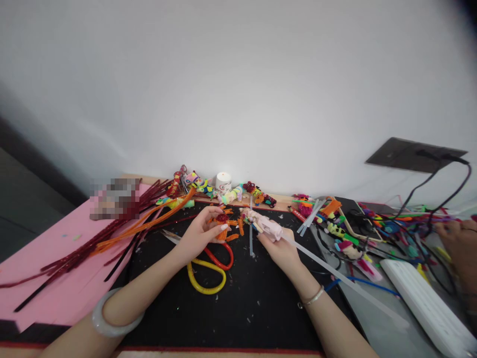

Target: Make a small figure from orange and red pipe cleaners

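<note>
In the head view, our left hand pinches a red-and-orange fuzzy piece above the black mat at mid-desk, while our right hand is wrapped around a pale glue gun, its glue stick trailing toward the near right corner. We see scissors lying by our left forearm, dark red stems across the left edge and colourful figures along the far edge. The gun's nozzle appears apart from the piece, though small detail blurs.
</note>
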A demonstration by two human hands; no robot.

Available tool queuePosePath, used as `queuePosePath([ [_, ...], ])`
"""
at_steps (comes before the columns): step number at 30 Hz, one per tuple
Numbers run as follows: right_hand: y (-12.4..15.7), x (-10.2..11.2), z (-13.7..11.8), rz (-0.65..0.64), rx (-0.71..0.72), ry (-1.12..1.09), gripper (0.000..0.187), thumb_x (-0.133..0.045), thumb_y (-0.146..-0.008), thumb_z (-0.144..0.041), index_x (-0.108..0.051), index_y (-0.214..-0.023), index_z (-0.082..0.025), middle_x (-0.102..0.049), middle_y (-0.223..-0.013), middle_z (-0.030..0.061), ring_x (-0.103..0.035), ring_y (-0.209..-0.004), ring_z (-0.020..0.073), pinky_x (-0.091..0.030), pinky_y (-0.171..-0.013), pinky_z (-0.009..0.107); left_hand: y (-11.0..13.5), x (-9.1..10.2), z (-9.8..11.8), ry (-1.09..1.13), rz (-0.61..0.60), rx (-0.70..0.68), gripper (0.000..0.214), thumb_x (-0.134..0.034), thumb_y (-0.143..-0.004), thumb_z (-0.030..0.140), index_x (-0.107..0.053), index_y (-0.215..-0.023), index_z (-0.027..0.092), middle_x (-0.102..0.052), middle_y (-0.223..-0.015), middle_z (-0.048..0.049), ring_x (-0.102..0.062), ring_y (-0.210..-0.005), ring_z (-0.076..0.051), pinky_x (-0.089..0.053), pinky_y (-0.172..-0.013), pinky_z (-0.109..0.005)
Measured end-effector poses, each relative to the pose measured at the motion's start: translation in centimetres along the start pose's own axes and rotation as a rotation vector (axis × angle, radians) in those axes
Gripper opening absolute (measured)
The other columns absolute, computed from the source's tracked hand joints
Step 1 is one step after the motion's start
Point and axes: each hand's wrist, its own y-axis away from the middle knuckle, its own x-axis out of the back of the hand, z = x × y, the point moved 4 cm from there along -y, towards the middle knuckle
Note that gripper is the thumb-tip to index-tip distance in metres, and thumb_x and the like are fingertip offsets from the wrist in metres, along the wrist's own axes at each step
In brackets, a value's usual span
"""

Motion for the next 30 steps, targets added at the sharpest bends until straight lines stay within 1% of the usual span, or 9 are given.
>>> queuePosePath([
  [5, 0.07, 0.04, 0.23, 0.028, -0.032, -0.001, 0.012, -0.056, -0.075, -0.025, -0.065, -0.081, -0.018, -0.069, -0.07, 0.0019, -0.064, -0.063, 0.0175, -0.047, -0.057, 0.023, -0.01, 0.06, 0.12, -0.054, -0.001, -0.006, 0.037, -0.067, -0.075, 0.035, -0.053, -0.107, 0.024, -0.052, -0.112, -0.0034, -0.056, -0.082, -0.015, -0.056, -0.06, -0.026],
  [9, 0.11, -0.01, 0.29, 0.022, -0.025, 0.0, 0.014, -0.056, -0.075, -0.025, -0.065, -0.082, -0.017, -0.071, -0.073, 0.0031, -0.065, -0.066, 0.018, -0.047, -0.059, 0.023, -0.08, 0.17, 0.35, -0.055, 0.002, -0.046, 0.037, -0.065, -0.077, 0.034, -0.056, -0.111, 0.022, -0.058, -0.094, -0.0028, -0.055, -0.078, -0.014, -0.052, -0.061, -0.023],
  [11, 0.09, -0.08, 0.32, 0.003, -0.021, -0.005, 0.015, -0.056, -0.076, -0.025, -0.066, -0.085, -0.017, -0.071, -0.076, 0.0036, -0.065, -0.067, 0.0179, -0.048, -0.059, 0.023, -0.14, 0.23, 0.37, -0.032, -0.001, -0.07, 0.036, -0.063, -0.08, 0.034, -0.056, -0.113, 0.021, -0.058, -0.085, -0.0013, -0.054, -0.073, -0.013, -0.049, -0.061, -0.022],
  [15, 0.05, -0.1, 0.29, -0.014, -0.022, 0.003, 0.016, -0.055, -0.076, -0.025, -0.065, -0.085, -0.018, -0.071, -0.077, 0.0045, -0.066, -0.069, 0.0189, -0.048, -0.058, 0.024, -0.21, 0.36, 0.28, -0.035, 0.004, -0.084, 0.034, -0.06, -0.082, 0.035, -0.057, -0.113, 0.022, -0.055, -0.078, 0.0008, -0.051, -0.067, -0.011, -0.045, -0.058, -0.02],
  [17, 0.03, -0.06, 0.22, -0.009, -0.019, 0.011, 0.015, -0.055, -0.076, -0.025, -0.065, -0.083, -0.018, -0.071, -0.075, 0.0045, -0.066, -0.069, 0.0194, -0.047, -0.058, 0.024, -0.23, 0.39, 0.27, -0.036, 0.005, -0.087, 0.036, -0.06, -0.082, 0.035, -0.057, -0.115, 0.021, -0.056, -0.078, 0.0004, -0.052, -0.068, -0.011, -0.045, -0.06, -0.021],
  [19, 0.03, -0.05, 0.18, -0.007, -0.016, 0.012, 0.014, -0.054, -0.075, -0.025, -0.065, -0.083, -0.018, -0.071, -0.074, 0.004, -0.065, -0.068, 0.0191, -0.047, -0.058, 0.024, -0.25, 0.41, 0.23, -0.018, 0.004, -0.088, 0.042, -0.061, -0.082, 0.035, -0.053, -0.121, 0.022, -0.059, -0.081, -0.0005, -0.055, -0.071, -0.013, -0.046, -0.063, -0.022],
  [22, 0.04, -0.05, 0.17, -0.002, -0.013, 0.001, 0.013, -0.055, -0.075, -0.025, -0.064, -0.081, -0.018, -0.07, -0.071, 0.0027, -0.065, -0.064, 0.0173, -0.047, -0.057, 0.023, -0.34, 0.53, 0.01, 0.001, 0.019, -0.07, 0.051, -0.064, -0.079, 0.036, -0.049, -0.126, 0.021, -0.063, -0.09, -0.0035, -0.059, -0.08, -0.016, -0.048, -0.071, -0.026],
  [26, 0.02, 0.0, 0.13, 0.008, -0.009, 0.006, 0.009, -0.056, -0.075, -0.025, -0.062, -0.078, -0.018, -0.068, -0.066, 0.0007, -0.062, -0.058, 0.0151, -0.045, -0.054, 0.021, -0.42, 0.72, -0.3, -0.024, 0.047, -0.037, 0.048, -0.065, -0.077, 0.041, -0.058, -0.117, 0.016, -0.066, -0.104, -0.0082, -0.06, -0.09, -0.02, -0.047, -0.079, -0.031],
  [30, -0.02, -0.03, 0.04, 0.0, -0.004, 0.032, 0.009, -0.054, -0.075, -0.025, -0.061, -0.077, -0.019, -0.067, -0.065, 0.0005, -0.062, -0.057, 0.0153, -0.044, -0.055, 0.022, -0.36, 0.54, -0.21, -0.043, 0.009, -0.032, 0.04, -0.061, -0.08, 0.043, -0.063, -0.11, 0.017, -0.068, -0.095, -0.0056, -0.06, -0.086, -0.021, -0.046, -0.078, -0.033],
])
